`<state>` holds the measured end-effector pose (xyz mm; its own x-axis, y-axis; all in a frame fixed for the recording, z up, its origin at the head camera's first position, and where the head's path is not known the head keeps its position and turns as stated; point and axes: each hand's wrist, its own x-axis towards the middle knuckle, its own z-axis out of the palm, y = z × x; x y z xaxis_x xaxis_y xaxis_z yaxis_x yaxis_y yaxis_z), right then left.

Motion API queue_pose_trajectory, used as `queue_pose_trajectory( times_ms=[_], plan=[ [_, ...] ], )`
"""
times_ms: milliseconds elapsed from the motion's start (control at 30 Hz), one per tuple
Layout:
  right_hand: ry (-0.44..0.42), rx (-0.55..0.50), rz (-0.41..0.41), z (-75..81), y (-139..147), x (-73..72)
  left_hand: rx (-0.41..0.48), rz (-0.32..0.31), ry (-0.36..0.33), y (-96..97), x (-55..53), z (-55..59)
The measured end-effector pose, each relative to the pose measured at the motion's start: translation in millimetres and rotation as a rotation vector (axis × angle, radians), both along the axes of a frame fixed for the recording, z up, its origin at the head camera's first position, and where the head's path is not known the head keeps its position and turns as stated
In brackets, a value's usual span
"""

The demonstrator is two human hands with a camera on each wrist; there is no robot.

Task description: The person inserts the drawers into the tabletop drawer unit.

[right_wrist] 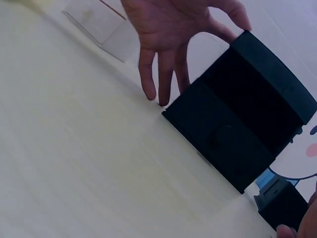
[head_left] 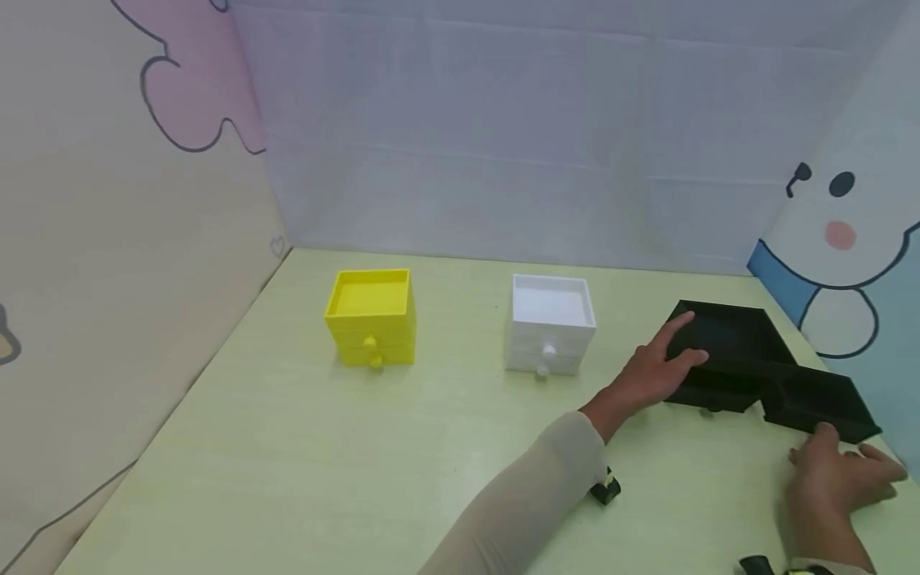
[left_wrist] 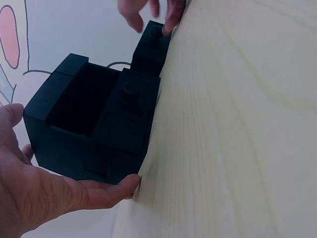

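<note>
A small black drawer box [head_left: 726, 387] stands at the right of the table, an empty upper slot above its knobbed lower drawer [left_wrist: 130, 106]. My left hand [head_left: 650, 371] rests against its left side, thumb and fingers spread along the edges. To the right of the box sits a loose black drawer [head_left: 855, 434], with a round knob [left_wrist: 157, 31] on its front. My right hand [head_left: 837, 475] is at that front, thumb by the near edge and the other fingers spread apart. In the left wrist view its fingers are beside the knob, partly blurred.
A yellow drawer box [head_left: 370, 295] stands at the back left of the table [head_left: 323, 463], and a white one [head_left: 552, 302] near the middle. Printed cloth [head_left: 460, 136] hangs behind the table and along both sides. The loose drawer lies close to the right edge.
</note>
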<state>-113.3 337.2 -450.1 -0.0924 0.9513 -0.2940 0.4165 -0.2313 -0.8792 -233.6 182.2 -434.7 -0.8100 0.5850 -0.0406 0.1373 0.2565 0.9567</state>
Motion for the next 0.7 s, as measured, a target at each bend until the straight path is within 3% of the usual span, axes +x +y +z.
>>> queue_pose_trajectory(
  times_ms=[100, 200, 367, 500, 700],
  plan=[
    [0.031, -0.066, 0.078, -3.9, 12, -4.3, -0.004, 0.014, -0.001, 0.6, -2.5, 1.4],
    [0.007, -0.044, 0.119, -6.8, 18, -9.1, 0.007, 0.014, -0.003, 0.3, -4.4, 2.1],
    [-0.008, -0.043, 0.113, -12.0, 22, -11.1, 0.011, 0.021, -0.012, 0.4, -3.5, 1.4],
    [0.028, -0.025, 0.086, -15.4, 21, -7.7, -0.002, 0.026, -0.022, 1.5, -0.8, 0.2],
    [0.075, -0.019, 0.121, -8.9, 22, -3.5, 0.004, 0.029, -0.012, 4.4, -0.7, 0.6]
  ],
)
